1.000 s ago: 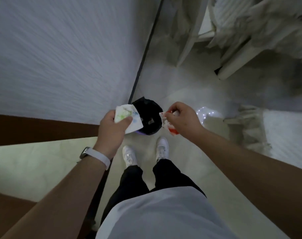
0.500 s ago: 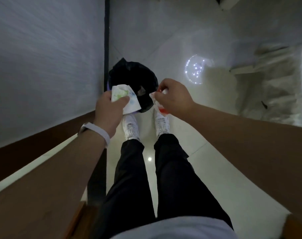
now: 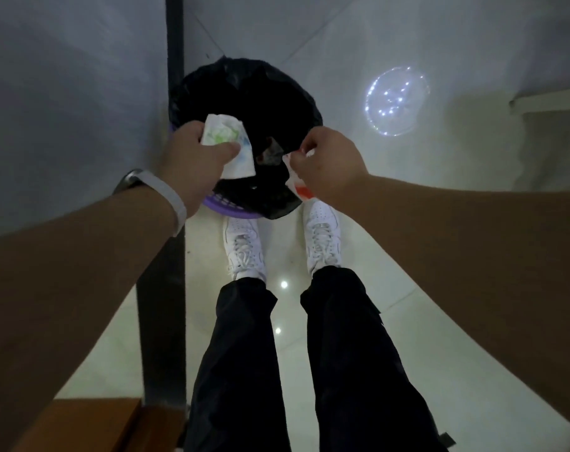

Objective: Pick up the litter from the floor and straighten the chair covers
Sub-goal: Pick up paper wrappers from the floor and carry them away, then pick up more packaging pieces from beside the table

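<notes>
Looking straight down at a purple bin (image 3: 225, 207) lined with a black bag (image 3: 244, 89), set on the pale tiled floor (image 3: 407, 230) against the wall (image 3: 65, 76), white shoes (image 3: 244, 249) just short of the near rim. Litter held in each hand above the bin's mouth. Left hand (image 3: 192, 164), wristband (image 3: 171, 200) on, curled round a crumpled white paper (image 3: 226, 140) printed in green and blue, thumb pressed across it, the sheet hanging over the dark opening. Right hand (image 3: 329, 161) pinching a red-and-white wrapper (image 3: 298, 188) between closed fingers (image 3: 304, 143), the wrapper dangling at the near right edge of the liner; over the rim or just outside it, hard to tell.

Apparently the drop-off step of the litter round. To do it well:
- Shift the right hand a little forward and inward to bring the wrapper squarely over the opening before letting go.
- Lower both hands toward the bag to keep light paper from drifting.
- Open the fingers fully and shake free anything clinging.
- Glance round the base of the bin afterwards for strays.

Chair covers not identifiable in this view.
</notes>
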